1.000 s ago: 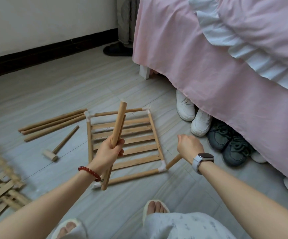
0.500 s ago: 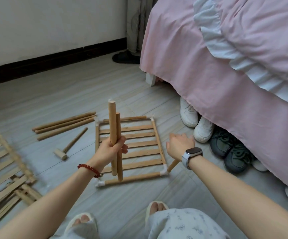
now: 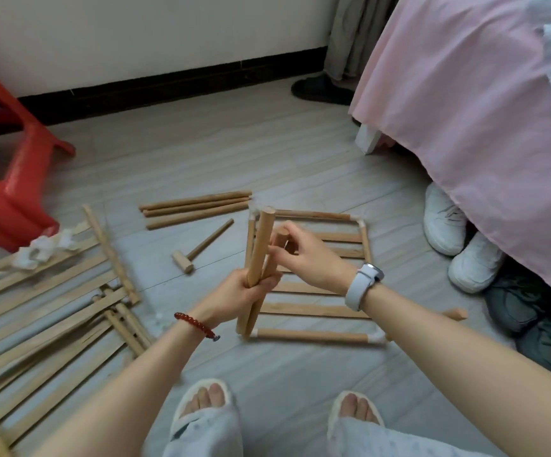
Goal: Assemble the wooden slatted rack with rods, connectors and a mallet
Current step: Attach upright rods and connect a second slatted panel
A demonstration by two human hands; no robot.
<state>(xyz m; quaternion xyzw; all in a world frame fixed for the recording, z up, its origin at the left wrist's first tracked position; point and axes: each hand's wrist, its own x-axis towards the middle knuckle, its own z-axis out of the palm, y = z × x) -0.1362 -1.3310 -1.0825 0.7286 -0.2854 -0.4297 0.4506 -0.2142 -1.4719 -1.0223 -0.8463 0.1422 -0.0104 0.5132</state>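
Note:
A square slatted frame point(image 3: 313, 336) with white corner connectors lies flat on the floor. Above its left side, my left hand point(image 3: 251, 290) grips two wooden rods point(image 3: 261, 245) held nearly upright. My right hand point(image 3: 303, 255) pinches the top of the shorter-looking rod. A rod point(image 3: 455, 314) sticks out at the frame's near right corner. A small wooden mallet point(image 3: 201, 247) lies left of the frame, and three loose rods point(image 3: 198, 207) lie behind it. White connectors point(image 3: 41, 250) sit on a pile of slats point(image 3: 43, 311) at the left.
A red plastic stool point(image 3: 10, 179) stands at the far left. A bed with a pink skirt point(image 3: 465, 127) fills the right, with white shoes point(image 3: 458, 239) and dark shoes point(image 3: 537, 321) beneath it. My slippered feet point(image 3: 201, 400) are at the bottom.
My right hand left the rod at the frame's near right corner and came up to the top of a rod in my left hand. The view swung left, showing the stool.

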